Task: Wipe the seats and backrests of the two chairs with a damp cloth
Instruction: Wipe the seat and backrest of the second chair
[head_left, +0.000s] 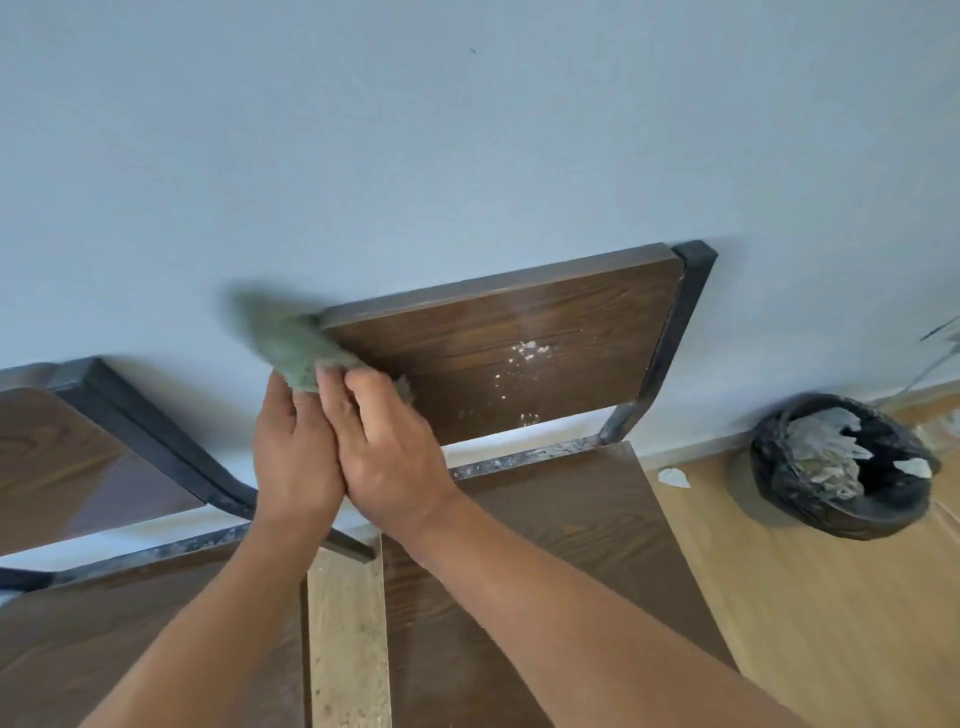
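Cloth (291, 343), green and blurred, sits at the left edge of the right chair's backrest (509, 343), pinched between both hands. The left hand (296, 457) and right hand (389, 452) press side by side, fingers curled onto the cloth's lower end, so both hold it; neither is clearly nearer. The backrest's long axis runs left to right, tilted up toward the right, and nearly all of its unwiped surface lies to the right of the hands. White specks (524, 353) mark the panel near its middle, in the line of a rightward stroke. The black metal frame (675, 332) borders the backrest's right end and would likely stop such a stroke. The seat (571, 519) lies directly below the backrest, under the forearms. The second chair (93, 457) stands just beside on the left, its backrest well apart from the cloth. A lined bin (841, 467) rests on the floor (831, 623) to the right, clear of the work.
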